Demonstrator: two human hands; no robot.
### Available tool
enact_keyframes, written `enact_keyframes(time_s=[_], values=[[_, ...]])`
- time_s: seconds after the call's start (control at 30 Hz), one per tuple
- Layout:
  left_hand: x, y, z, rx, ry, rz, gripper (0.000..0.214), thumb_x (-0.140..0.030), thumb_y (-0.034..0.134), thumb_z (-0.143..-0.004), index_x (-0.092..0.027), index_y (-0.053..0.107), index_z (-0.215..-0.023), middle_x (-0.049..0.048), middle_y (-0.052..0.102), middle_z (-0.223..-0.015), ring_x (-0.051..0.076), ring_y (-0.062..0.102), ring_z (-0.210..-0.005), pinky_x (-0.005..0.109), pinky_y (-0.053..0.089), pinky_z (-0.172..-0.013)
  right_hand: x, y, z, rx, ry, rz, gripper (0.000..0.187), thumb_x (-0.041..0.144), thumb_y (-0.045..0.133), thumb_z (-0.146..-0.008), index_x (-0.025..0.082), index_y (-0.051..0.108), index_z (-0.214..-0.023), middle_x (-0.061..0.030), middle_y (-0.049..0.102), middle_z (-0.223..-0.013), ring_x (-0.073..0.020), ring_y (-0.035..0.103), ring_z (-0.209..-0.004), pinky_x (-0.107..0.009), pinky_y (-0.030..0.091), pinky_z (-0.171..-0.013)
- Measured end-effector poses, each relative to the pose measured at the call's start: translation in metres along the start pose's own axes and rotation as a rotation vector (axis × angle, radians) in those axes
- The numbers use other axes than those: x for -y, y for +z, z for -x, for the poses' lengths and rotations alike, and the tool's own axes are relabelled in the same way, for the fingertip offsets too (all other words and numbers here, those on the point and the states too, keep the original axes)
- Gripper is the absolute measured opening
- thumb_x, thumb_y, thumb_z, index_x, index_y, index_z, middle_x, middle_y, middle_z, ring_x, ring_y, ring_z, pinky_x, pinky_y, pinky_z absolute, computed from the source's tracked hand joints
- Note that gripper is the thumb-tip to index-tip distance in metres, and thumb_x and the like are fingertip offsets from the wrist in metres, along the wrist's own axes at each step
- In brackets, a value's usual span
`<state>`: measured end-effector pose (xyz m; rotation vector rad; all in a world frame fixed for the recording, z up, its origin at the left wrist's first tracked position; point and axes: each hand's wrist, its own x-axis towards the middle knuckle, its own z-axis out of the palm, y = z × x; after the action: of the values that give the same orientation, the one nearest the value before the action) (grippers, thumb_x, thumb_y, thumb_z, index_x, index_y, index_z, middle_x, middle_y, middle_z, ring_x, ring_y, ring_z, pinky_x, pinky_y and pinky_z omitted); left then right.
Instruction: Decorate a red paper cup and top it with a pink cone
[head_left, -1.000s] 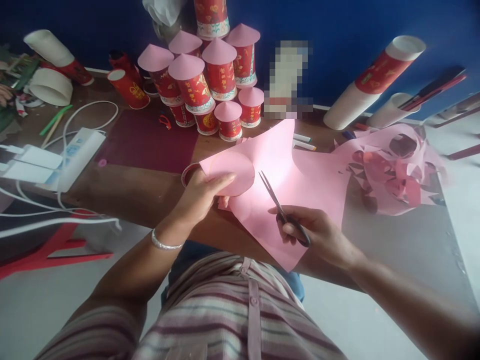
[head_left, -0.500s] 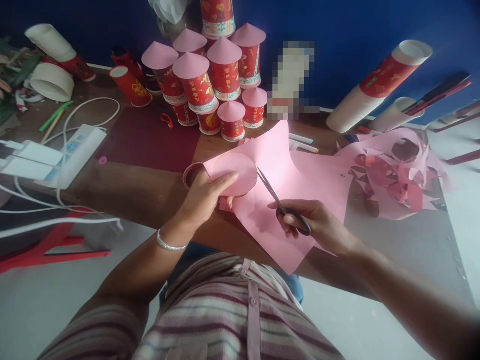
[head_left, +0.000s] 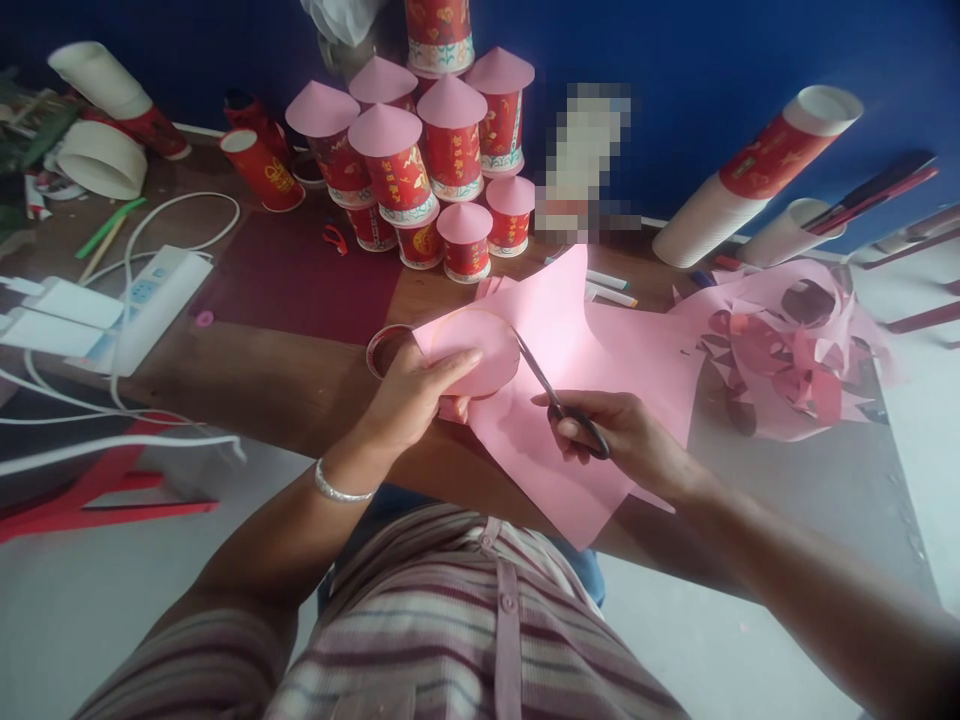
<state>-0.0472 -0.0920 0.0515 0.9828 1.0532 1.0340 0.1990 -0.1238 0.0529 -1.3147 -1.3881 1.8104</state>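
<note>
My left hand [head_left: 412, 400] pinches a sheet of pink paper [head_left: 551, 310], thumb on top and fingers beneath. On the part it holds, a rounded edge [head_left: 491, 345] is partly cut, and a thin curved line shows at its top. My right hand [head_left: 607, 435] grips a pair of scissors [head_left: 551, 385] by the dark handles, fingers in the loops. The blade tips lie against the paper at the right side of the round part and look nearly closed. A roll of tape [head_left: 382, 350] lies just behind my left hand, partly hidden by it.
Red paper cups with pink cone tops [head_left: 416, 150] stand stacked at the back. Pink paper scraps [head_left: 787, 350] pile up at right, near leaning stacked cups [head_left: 750, 180]. At left are a power strip [head_left: 146, 310] and white cables. Markers [head_left: 607, 285] lie behind the paper.
The scissors and my right hand have shifted slightly up and left, their tips now higher along the round edge. The held paper has moved slightly right.
</note>
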Motion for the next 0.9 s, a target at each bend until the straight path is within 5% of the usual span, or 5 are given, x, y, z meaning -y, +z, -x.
enact_keyframes(time_s=[0.47,0.9], values=[[0.0033,-0.0057,0.0,0.021,-0.008,-0.043,0.035,-0.033,0.068,-0.086,-0.016,0.056,-0.059,-0.0043,0.046,-0.039,0.009,0.045,-0.036,0.023,0.041,-0.041,0.0007,0.0013,-0.0034,-0.002,-0.046,-0.015,0.052,0.05,0.078,-0.083,0.014,0.076,-0.121,-0.0009,0.059,-0.072,-0.0105,0.055,-0.057,-0.026,0.045,-0.051],[0.0028,-0.0057,-0.0006,-0.003,-0.03,-0.047,0.031,-0.037,0.07,-0.082,-0.016,0.058,-0.062,-0.0054,0.046,-0.038,0.009,0.045,-0.033,0.023,0.041,-0.039,-0.0001,0.0017,-0.0034,-0.012,-0.031,-0.02,0.051,0.051,0.079,-0.082,0.015,0.077,-0.118,-0.001,0.06,-0.072,-0.0102,0.055,-0.056,-0.026,0.044,-0.05]])
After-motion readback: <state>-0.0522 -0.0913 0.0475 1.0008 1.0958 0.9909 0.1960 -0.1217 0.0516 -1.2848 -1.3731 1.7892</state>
